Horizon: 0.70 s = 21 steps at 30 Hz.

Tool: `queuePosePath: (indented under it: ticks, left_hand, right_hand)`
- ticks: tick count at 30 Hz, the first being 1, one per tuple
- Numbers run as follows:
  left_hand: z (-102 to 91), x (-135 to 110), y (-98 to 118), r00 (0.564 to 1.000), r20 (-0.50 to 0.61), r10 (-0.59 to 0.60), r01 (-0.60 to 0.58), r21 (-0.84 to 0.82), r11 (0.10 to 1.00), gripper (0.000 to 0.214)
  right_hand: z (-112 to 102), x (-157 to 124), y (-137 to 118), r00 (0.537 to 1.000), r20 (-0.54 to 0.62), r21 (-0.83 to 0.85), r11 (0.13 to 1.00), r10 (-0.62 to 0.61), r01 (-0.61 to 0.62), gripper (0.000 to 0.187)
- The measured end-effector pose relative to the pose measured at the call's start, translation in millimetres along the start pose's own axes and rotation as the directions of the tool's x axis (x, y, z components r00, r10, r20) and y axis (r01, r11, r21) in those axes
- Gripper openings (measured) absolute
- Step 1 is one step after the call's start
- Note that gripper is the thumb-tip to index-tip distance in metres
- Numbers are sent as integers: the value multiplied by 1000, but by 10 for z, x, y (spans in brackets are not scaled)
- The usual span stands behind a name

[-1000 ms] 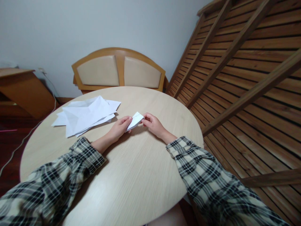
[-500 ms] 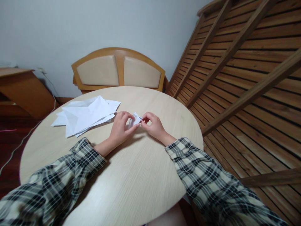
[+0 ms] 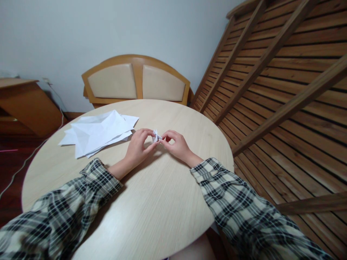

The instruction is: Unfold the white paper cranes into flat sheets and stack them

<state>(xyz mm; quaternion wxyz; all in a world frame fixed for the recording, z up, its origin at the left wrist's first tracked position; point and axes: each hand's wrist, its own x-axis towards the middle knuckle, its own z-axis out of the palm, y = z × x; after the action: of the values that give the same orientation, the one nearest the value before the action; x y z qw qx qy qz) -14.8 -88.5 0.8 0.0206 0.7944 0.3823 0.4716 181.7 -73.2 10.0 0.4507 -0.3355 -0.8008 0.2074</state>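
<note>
A small folded piece of white paper [image 3: 155, 136] is pinched between both hands just above the round light-wood table [image 3: 151, 202]. My left hand [image 3: 139, 146] curls its fingers around the paper's left side. My right hand [image 3: 176, 145] pinches the paper's right end with thumb and fingertips. Most of the paper is hidden by the fingers. Both forearms wear plaid sleeves and rest on the tabletop.
A loose pile of white paper sheets [image 3: 99, 131] lies on the table's far left. A wooden chair with padded back [image 3: 137, 81] stands behind the table. A slatted wooden frame [image 3: 282, 72] leans at the right. A wooden cabinet [image 3: 24, 104] and a cable are at left.
The paper was a flat pointed shape held between the hands; the fingers have closed in and it is now folded much smaller, nearly hidden between the fingertips. The hands stay in the same spot.
</note>
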Motion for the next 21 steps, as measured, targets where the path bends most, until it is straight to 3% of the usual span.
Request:
queuePosePath:
  ticks: [12, 21]
  left_hand:
    - [-13, -2, -27, 1000, -25, -16, 16, -24, 1000, 8]
    - [-38, 14, 1, 999, -42, -30, 29, -14, 999, 9]
  right_hand:
    - [18, 5, -1, 997, -10, 127, 989, 81, -79, 12]
    - [46, -17, 50, 993, 68, 197, 975, 96, -107, 50]
